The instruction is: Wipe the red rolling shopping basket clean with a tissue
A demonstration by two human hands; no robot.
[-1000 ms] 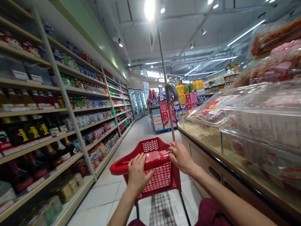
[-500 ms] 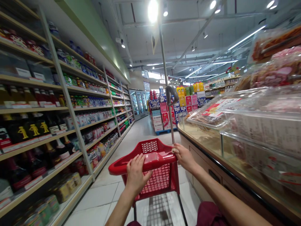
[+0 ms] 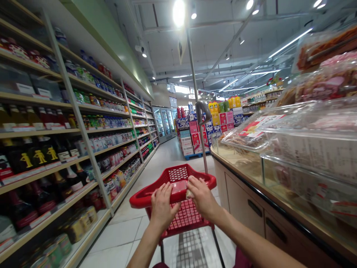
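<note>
A red plastic shopping cart (image 3: 184,217) stands directly in front of me. My left hand (image 3: 162,204) lies over the middle of its red handle (image 3: 139,199), fingers curled across the top and thumb to the side. Close by on the right, my right hand (image 3: 203,198) grips the same handle with fingers bent over it. A small pale thing (image 3: 190,194) shows beneath the right fingers, too hidden to name. From the cart's right side rises a tall metal pole (image 3: 194,80) bearing a grey hook-shaped piece (image 3: 205,112).
Shelves of bottles and cans (image 3: 111,123) line the left. On the right runs a wooden counter (image 3: 245,197) with clear plastic food packs (image 3: 259,126). Stacked drink cartons (image 3: 192,137) stand ahead on a blue pallet, with glass-door fridges (image 3: 164,121) farther back. White floor tiles (image 3: 122,232) lie between.
My right hand has moved left along the handle, from its right end to near the left hand. The left hand keeps its place. The view has shifted slightly.
</note>
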